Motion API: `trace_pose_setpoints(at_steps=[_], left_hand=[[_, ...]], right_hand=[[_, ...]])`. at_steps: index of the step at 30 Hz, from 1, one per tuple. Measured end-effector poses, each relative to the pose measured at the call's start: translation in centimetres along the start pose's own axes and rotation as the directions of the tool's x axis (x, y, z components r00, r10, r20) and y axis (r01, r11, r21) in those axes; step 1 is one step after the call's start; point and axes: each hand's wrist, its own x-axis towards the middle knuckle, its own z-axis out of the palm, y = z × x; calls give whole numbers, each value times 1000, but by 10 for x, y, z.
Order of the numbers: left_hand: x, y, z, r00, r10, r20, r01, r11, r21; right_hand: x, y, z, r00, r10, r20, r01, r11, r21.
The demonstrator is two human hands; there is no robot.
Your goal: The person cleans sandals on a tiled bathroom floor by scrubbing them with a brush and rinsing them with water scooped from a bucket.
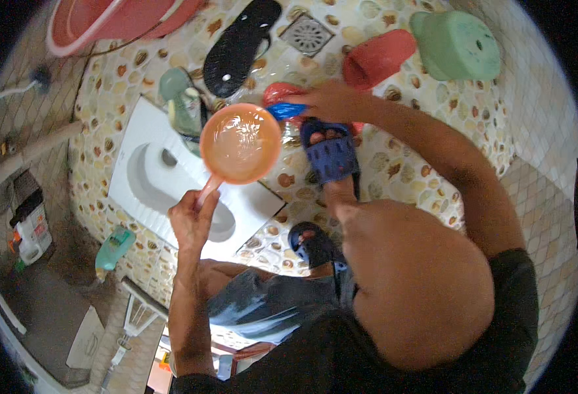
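Note:
My left hand is closed around the handle of an orange dipper. Clear water fills its bowl, held over the edge of the white squat toilet. Farther right, my right hand reaches down to the wet floor, its fingers bent over a shiny blue thing whose kind I cannot make out. That blue piece lies against a wet red slipper, which is partly hidden by my hand. Water glistens around both. My feet wear dark blue sandals.
Beyond my hands lie a black flip-flop, a green sandal and a second red slipper. A metal drain sits between them. An upturned green bucket stands far right, a pink basin far left. A green bottle lies left.

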Motion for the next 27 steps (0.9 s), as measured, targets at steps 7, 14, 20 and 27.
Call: trace_pose_setpoints(at_steps=[7,14,20,27], left_hand=[[4,6,-6,1000,-3,7,3,1000,8],[4,13,-8,999,-27,18,28,998,-59],[3,-4,-12,999,-52,1,52,998,-43],[15,3,-4,1000,-17,26,18,999,-32]], right_hand=[[28,26,4,981,128,-144,-165,943,-288],[-40,44,-11,994,-60,-90,35,964,-265],[32,-3,-15,987,-58,-149,14,959,-284],[37,6,-26,971,-148,190,176,975,-136]])
